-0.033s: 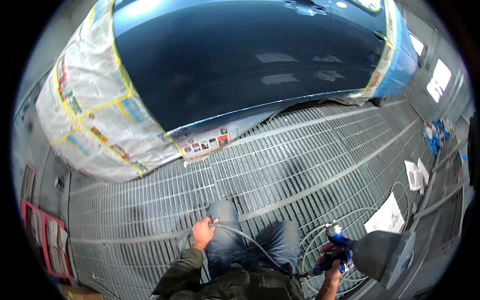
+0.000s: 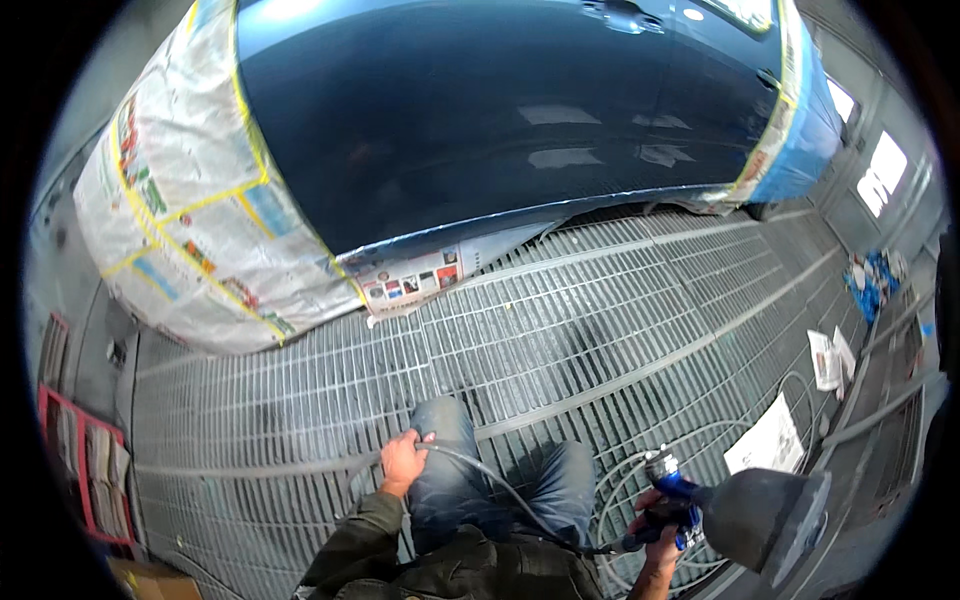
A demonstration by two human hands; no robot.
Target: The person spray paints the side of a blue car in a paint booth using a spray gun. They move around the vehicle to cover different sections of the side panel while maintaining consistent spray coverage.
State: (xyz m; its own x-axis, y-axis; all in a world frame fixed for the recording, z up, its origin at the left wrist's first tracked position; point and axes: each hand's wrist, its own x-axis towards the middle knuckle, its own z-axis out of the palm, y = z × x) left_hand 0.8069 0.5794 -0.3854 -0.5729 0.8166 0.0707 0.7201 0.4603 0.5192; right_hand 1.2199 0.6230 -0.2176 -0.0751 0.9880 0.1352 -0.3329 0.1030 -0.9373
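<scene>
My left hand (image 2: 403, 460) is closed around a grey air hose (image 2: 490, 473), beside my left knee. The hose runs across my lap to the handle of a spray gun (image 2: 676, 510). My right hand (image 2: 655, 535) grips that gun at the lower right; it is blue and silver with a large grey cup (image 2: 765, 520) on it. Beyond my knees stands a car with a glossy dark blue side panel (image 2: 480, 130). Paper masking (image 2: 200, 230) edged with yellow tape covers its left end, and blue sheeting (image 2: 805, 140) wraps the right end.
A metal grating floor (image 2: 540, 330) lies beneath me. Loops of hose (image 2: 612, 490) rest on it near the gun. Paper sheets (image 2: 770, 440) and a crumpled blue-and-white heap (image 2: 875, 280) lie at the right. A red-framed rack (image 2: 88, 465) stands at the left, above a cardboard box (image 2: 155, 580).
The view has shifted slightly, so the car sits a little farther right in it. Both hands keep their hold on the hose and the spray gun.
</scene>
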